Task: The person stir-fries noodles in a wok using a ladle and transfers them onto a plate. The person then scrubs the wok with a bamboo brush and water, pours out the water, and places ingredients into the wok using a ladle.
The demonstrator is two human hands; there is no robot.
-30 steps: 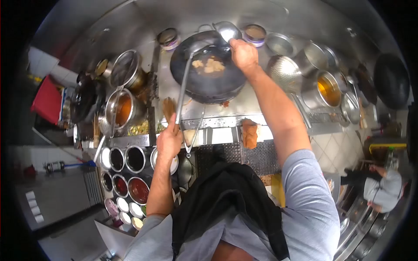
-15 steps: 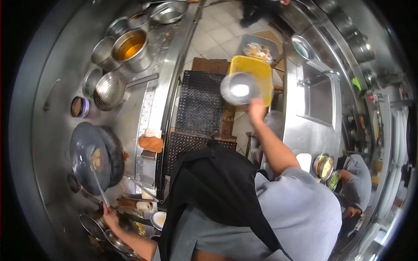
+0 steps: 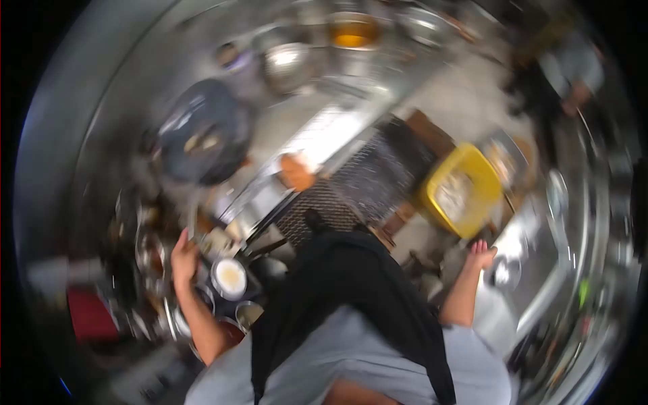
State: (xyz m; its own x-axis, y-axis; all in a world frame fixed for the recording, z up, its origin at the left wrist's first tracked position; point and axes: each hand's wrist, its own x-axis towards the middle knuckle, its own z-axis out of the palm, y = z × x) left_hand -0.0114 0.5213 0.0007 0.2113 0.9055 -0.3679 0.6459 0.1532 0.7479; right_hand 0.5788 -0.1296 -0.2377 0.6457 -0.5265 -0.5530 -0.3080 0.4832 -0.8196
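Observation:
My left hand [image 3: 183, 260] is closed around the handle of a long-handled wok utensil [image 3: 193, 219], whose far end is lost in blur. Beyond it sits a dark wok [image 3: 233, 115] with some pale food [image 3: 202, 142] inside. On the other side, my right hand [image 3: 480, 256] is empty, its fingers apart and slightly curled. Close beside that hand, a round metal bowl [image 3: 507, 273] rests on the steel counter. A yellow bin [image 3: 484, 177] with whitish contents [image 3: 453, 194] stands just past my right hand.
An orange-brown cloth [image 3: 295, 172] lies on the stove edge. Pots, one with amber liquid [image 3: 354, 32], line the back. A white container [image 3: 229, 279] stands near my left arm. Black mats [image 3: 381, 169] cover the floor. Another person [image 3: 574, 71] stands at the far right.
My view has swung round. My right hand has let go of the metal bowl it held over the yellow bin and drawn back. My left hand is now farther from the wok.

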